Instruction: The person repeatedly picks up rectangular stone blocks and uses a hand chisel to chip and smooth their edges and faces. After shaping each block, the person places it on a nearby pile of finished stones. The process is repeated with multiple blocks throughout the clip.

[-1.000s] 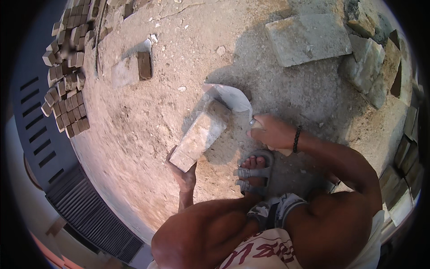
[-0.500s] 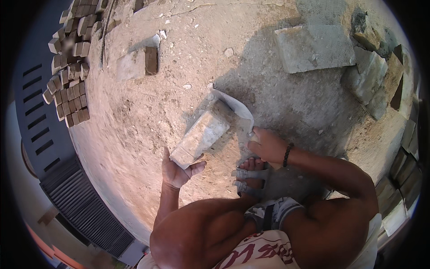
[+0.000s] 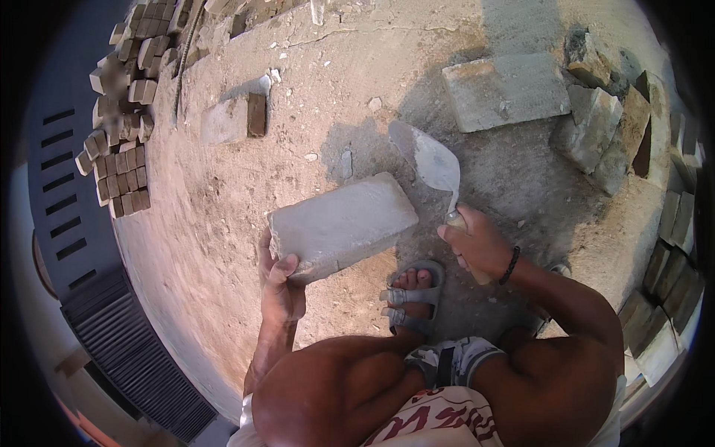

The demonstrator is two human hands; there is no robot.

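Note:
My left hand point(image 3: 281, 287) grips the near left end of a pale grey brick point(image 3: 346, 223), thumb on the near edge and fingers round the end. The brick's broad face is turned up toward me, and it seems lifted off the ground, though its underside is hidden. In my right hand point(image 3: 480, 242) is the wooden handle of a trowel point(image 3: 428, 158). Its pointed metal blade, smeared with grey, reaches up and left, past the brick's far right corner and apart from it.
A lone brick point(image 3: 237, 119) lies farther off to the left. Stacked bricks point(image 3: 123, 171) stand by the dark gate point(image 3: 63, 201). At the far right are a large block point(image 3: 508, 91) and broken chunks point(image 3: 588, 127). My sandalled foot point(image 3: 412, 296) is close below the brick. More blocks point(image 3: 655, 298) line the right side.
The brick has been turned so its broad face shows, and my left hand has closed on its end. The trowel has swung away from the brick to the right, blade now pointing up and left.

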